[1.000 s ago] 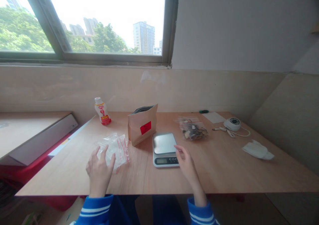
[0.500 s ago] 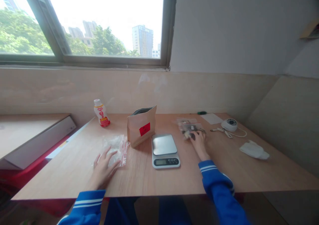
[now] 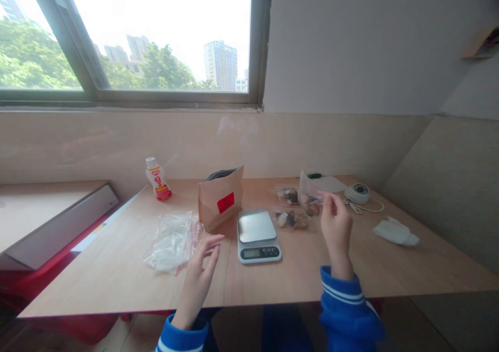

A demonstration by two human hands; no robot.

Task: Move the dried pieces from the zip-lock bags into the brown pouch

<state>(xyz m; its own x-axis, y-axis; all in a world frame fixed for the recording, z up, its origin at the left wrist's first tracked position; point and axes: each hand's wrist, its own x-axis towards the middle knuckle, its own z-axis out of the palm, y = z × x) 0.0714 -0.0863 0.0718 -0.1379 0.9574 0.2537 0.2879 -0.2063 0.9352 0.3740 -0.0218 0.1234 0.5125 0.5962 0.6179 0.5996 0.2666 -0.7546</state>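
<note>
My right hand (image 3: pixel 337 221) pinches the edge of a clear zip bag (image 3: pixel 311 196) with brown pieces in its bottom, lifted over the table. Two similar filled zip bags lie nearby: one behind (image 3: pixel 287 195) and one in front (image 3: pixel 291 219). My left hand (image 3: pixel 203 266) hovers over the table, fingers stretched out, holding nothing. It is between a pile of clear zip bags (image 3: pixel 167 243) and a white kitchen scale (image 3: pixel 259 237) with a bare steel plate. An open-topped kraft paper pouch (image 3: pixel 221 198) with a red label stands behind the scale.
A white and red bottle (image 3: pixel 158 180) stands at the back left. To the right lie a white round device (image 3: pixel 357 194) with its cable, a crumpled white tissue (image 3: pixel 395 232) and a white sheet (image 3: pixel 333 184). A green-handled tool (image 3: pixel 314 176) lies by the wall.
My right hand has raised one filled zip bag from the group and moved right with it. My left hand has left the pile of bags and moved right, toward the scale.
</note>
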